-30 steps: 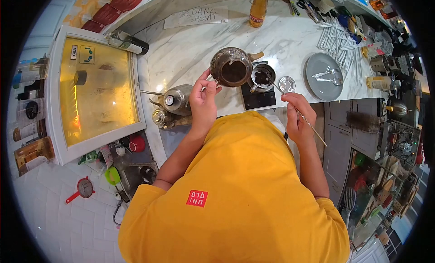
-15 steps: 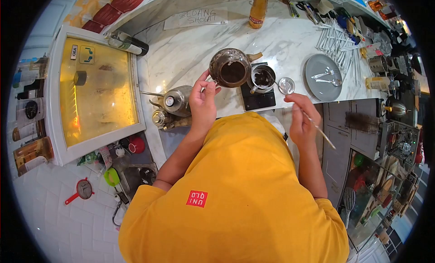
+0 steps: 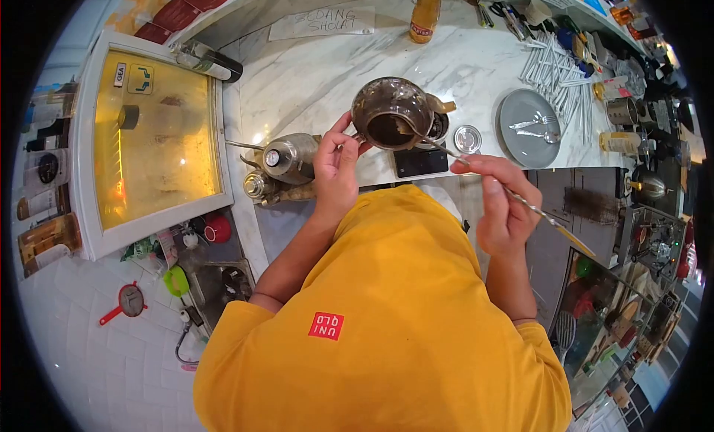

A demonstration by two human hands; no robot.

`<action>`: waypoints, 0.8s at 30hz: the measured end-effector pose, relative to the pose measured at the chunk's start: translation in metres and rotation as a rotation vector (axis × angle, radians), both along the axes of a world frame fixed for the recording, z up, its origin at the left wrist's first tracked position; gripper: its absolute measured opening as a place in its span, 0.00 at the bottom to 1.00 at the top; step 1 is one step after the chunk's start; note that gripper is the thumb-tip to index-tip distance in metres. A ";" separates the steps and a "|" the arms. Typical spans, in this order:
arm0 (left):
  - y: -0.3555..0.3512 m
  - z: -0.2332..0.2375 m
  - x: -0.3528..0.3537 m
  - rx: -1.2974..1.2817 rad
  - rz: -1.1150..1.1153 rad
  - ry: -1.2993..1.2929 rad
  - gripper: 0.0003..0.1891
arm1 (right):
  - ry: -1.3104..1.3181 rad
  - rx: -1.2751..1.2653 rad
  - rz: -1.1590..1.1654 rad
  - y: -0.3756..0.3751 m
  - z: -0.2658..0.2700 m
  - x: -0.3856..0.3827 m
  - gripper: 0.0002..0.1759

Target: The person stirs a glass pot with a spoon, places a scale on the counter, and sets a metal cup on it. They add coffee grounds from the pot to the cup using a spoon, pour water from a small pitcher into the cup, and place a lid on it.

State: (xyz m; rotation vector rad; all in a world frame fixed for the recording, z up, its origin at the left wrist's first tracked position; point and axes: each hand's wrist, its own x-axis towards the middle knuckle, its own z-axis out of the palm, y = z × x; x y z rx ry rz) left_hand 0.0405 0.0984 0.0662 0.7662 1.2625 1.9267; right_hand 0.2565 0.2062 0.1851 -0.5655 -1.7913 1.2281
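My left hand (image 3: 338, 168) is closed round the handle of a round, brown-stained teapot (image 3: 383, 97). Its mouth tips toward me, and dark matter lies inside. Between the fingers of my right hand (image 3: 509, 201) is a long bar spoon (image 3: 547, 215) with a twisted stem, its far end at the teapot's mouth. Behind the teapot, a metal cup (image 3: 444, 129) with dark contents is mostly hidden. Beneath the cup is a black scale (image 3: 420, 165). A small round metal lid (image 3: 468, 139) lies just right of the cup.
A grey plate (image 3: 515, 151) with a fork and spoon lies to the right, beside scattered white straws (image 3: 554, 75). An amber bottle (image 3: 425, 15) stands at the back. Metal kettles (image 3: 291, 158) are left of my hand, near a yellow-lit glass-door cabinet (image 3: 160, 149).
The teapot has shifted slightly right and tilted more toward me, now covering much of the cup. My right hand has brought the bar spoon's end from the cup to the teapot's mouth.
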 end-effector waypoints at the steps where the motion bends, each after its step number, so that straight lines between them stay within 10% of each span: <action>1: 0.000 -0.001 0.002 0.019 -0.008 0.005 0.08 | -0.010 0.036 0.004 0.001 -0.002 -0.003 0.12; 24: 0.033 0.035 0.056 0.023 0.133 0.142 0.09 | 0.154 -0.476 0.124 0.056 -0.013 0.017 0.13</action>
